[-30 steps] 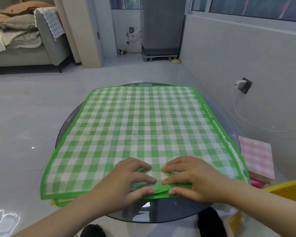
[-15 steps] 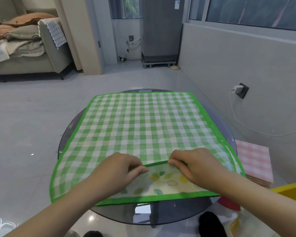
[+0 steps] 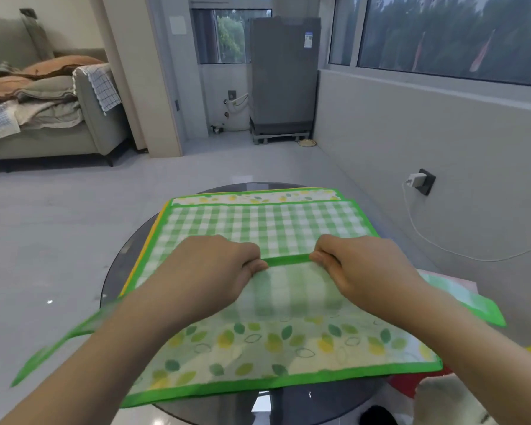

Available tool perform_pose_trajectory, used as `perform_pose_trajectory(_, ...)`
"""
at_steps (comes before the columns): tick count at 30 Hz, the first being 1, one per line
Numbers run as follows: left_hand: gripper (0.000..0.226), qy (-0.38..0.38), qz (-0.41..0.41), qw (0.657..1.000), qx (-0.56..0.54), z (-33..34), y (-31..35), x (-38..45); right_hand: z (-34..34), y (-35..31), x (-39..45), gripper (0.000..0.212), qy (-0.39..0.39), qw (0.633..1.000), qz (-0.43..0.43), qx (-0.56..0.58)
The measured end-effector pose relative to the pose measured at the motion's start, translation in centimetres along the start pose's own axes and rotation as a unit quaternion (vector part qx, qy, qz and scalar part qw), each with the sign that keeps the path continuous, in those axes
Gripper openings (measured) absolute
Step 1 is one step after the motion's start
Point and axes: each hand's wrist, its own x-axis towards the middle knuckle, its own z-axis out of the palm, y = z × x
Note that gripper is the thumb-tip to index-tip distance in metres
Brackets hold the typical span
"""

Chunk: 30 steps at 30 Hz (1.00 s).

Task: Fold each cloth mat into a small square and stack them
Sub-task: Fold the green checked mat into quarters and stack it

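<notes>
- I see a glossy pale grey floor [image 3: 59, 240] catching soft daylight.
- A grey sofa [image 3: 52, 127], far left, is heaped with bedding.
- A tall grey appliance [image 3: 284, 75] stands on a low stand by the far window [image 3: 221, 35].
- On the right wall [image 3: 426, 133], a charger [image 3: 416, 180] sits plugged in, white cable trailing.

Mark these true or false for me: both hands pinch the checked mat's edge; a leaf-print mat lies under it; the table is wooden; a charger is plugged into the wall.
1. Both the left hand and right hand pinch the checked mat by its green edge. True.
2. A leaf-print mat lies beneath it. True.
3. The table is wooden. False: it is dark glass.
4. A charger is plugged into the wall. True.
5. The sofa is bare. False: cloths lie on it.
</notes>
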Motion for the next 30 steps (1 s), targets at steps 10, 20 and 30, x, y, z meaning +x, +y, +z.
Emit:
perform_pose_trajectory(10,0.026,0.127,-0.006,0.992,0.015,6.0,-3.7,7.3,3.8,2.4,7.8,0.032,0.048,0.996,0.039,-0.066)
perform_pose_trajectory(20,0.033,0.032,-0.076,0.993,-0.087,13.9,-4.3,9.4,11.2,4.9,10.6,0.027,-0.037,0.995,0.085,0.021)
perform_pose_trajectory(30,0.051,0.015,-0.071,0.992,-0.104,15.1,-1.5,7.3,13.2,5.0,10.1,0.017,-0.030,0.996,0.083,0.013)
